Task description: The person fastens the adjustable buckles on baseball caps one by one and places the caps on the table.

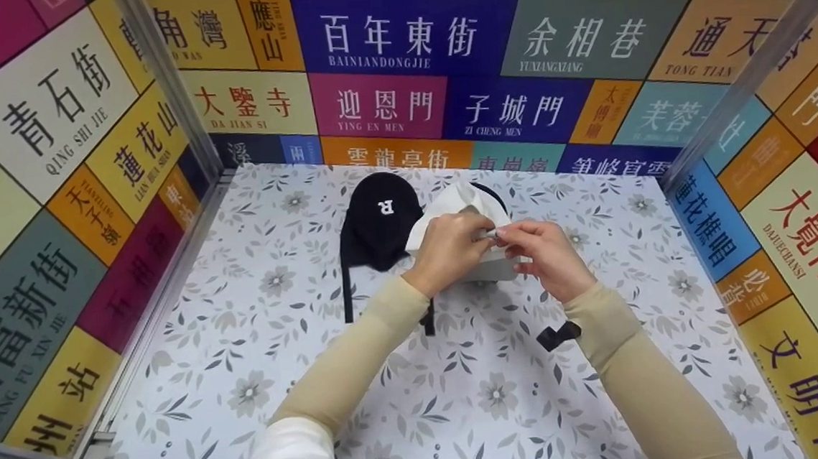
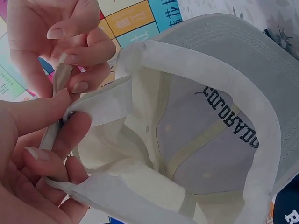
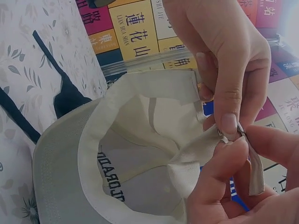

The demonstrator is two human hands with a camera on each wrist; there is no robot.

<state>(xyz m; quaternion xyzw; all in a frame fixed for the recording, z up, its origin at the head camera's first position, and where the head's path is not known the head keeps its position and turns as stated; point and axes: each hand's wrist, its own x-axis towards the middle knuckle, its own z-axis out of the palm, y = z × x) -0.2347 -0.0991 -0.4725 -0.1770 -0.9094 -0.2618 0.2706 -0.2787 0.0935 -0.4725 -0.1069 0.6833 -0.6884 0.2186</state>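
Observation:
A baseball cap [image 1: 456, 201] with a cream crown and grey brim [image 2: 247, 60] is between my two hands, its inside facing the wrist cameras. COLORADO lettering [image 2: 232, 116] shows inside, reversed. My left hand [image 1: 450, 247] pinches the cap's back strap at a small metal buckle [image 3: 240, 129] between thumb and finger. Thumb and fingers of my right hand [image 1: 546, 252] pinch the same strap beside the buckle. The strap's loose tail [image 3: 256, 173] sticks out past the right fingers. In the head view the hands partly hide the strap and buckle.
A black cap [image 1: 378, 214] with a white letter R and long black ties [image 1: 347, 291] lies left of the cream cap on the flower-patterned tabletop [image 1: 247, 392]. Sign-printed panels [image 1: 402, 28] and metal posts [image 1: 175, 80] border the table. A black band [image 1: 559, 335] hangs by my right wrist.

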